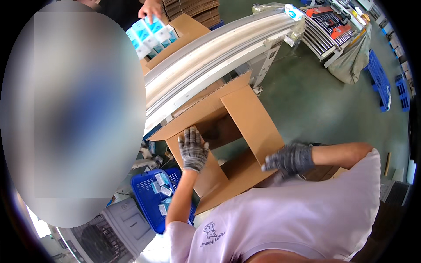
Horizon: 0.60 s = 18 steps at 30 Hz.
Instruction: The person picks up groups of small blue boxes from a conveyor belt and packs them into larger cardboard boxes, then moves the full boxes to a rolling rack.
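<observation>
A brown cardboard carton point(243, 177) stands in front of me with its flaps unfolded around the opening. Through that opening a patch of green floor shows. My left hand point(193, 150), in a grey striped knit glove, lies flat on the left flap point(210, 168) with fingers stretched out. At the lower corner of the right flap point(252, 122) is my right hand point(289, 160), gloved alike and partly blurred. Its fingers point left, stretched out, and nothing shows in them. The far flap point(210, 103) leans up by the conveyor.
Beyond the carton runs a pale conveyor point(210, 57). Across it, another person's hand point(151, 8) touches small blue-white boxes point(151, 35) in an open carton point(188, 26). A blue basket point(147, 206) with small boxes stands left; blue pallets point(379, 81) lie far right. A grey blur covers the left.
</observation>
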Tool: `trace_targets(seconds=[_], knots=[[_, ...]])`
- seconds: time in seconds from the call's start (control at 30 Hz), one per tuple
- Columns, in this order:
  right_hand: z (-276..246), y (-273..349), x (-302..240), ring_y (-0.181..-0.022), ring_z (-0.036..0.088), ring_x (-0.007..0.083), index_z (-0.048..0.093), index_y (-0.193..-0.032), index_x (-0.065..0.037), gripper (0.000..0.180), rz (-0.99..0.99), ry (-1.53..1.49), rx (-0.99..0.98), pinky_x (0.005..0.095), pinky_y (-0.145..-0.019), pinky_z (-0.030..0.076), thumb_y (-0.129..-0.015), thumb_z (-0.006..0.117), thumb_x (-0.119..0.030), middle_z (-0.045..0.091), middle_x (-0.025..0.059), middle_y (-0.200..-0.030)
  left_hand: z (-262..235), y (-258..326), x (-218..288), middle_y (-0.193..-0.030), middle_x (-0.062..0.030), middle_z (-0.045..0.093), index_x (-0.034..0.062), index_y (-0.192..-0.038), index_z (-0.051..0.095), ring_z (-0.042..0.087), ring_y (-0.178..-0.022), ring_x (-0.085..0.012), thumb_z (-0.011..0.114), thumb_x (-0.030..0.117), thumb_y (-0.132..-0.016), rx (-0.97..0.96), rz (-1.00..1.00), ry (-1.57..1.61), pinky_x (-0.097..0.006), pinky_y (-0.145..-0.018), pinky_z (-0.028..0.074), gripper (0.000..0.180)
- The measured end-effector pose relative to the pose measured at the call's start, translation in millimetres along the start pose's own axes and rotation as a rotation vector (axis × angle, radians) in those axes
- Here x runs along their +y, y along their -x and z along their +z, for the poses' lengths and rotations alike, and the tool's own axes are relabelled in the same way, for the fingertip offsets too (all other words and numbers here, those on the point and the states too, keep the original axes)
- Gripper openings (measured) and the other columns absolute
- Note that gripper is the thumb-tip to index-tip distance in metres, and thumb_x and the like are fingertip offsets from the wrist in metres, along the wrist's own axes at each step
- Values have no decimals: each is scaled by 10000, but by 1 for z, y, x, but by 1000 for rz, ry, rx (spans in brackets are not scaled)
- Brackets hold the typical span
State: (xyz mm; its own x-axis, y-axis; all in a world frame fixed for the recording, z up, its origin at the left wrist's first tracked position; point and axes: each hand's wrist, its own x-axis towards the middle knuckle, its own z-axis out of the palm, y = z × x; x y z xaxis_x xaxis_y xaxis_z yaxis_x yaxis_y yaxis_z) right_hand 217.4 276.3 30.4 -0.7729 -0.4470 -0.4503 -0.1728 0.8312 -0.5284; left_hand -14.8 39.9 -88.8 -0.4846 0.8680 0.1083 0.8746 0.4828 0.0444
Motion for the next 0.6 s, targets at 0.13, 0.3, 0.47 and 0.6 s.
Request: trace_targets(seconds=[0.13, 0.3, 0.47, 0.6], knots=[[-17, -68, 41, -1223, 298, 349, 382, -1274, -82, 791, 189, 465, 504, 469, -1013, 198, -724, 450, -645, 364, 179, -1292, -57, -46, -32, -986, -157, 563, 18, -993, 571, 519, -935, -323, 538, 315, -796, -422, 69, 295, -429, -798, 404, 358], [25, -106, 77, -1238, 280, 346, 317, -1308, -94, 694, 232, 474, 900, 482, -1020, 173, -799, 420, -554, 301, 172, -1342, -144, -97, -18, -715, -135, 599, 52, -806, 611, 571, -656, -283, 536, 348, -816, 408, 110, 326, -379, -612, 458, 306], [40, -90, 83, -1232, 299, 349, 292, -1310, -38, 585, 484, 234, 1645, 455, -1018, 205, -859, 422, -387, 333, 178, -1323, -96, -51, 22, -987, -128, 602, 67, -935, 583, 557, -932, -273, 471, 272, -850, 286, 71, -24, -419, -826, 404, 248], [57, -142, 102, -1241, 286, 309, 269, -1315, 5, 538, 657, -74, 1478, 392, -1025, 230, -891, 373, -309, 304, 165, -1334, -23, 18, 32, -1404, -178, 210, 37, -1326, 283, 164, -1303, -355, 603, 375, -735, 77, 19, 165, -440, -1058, 136, 752]])
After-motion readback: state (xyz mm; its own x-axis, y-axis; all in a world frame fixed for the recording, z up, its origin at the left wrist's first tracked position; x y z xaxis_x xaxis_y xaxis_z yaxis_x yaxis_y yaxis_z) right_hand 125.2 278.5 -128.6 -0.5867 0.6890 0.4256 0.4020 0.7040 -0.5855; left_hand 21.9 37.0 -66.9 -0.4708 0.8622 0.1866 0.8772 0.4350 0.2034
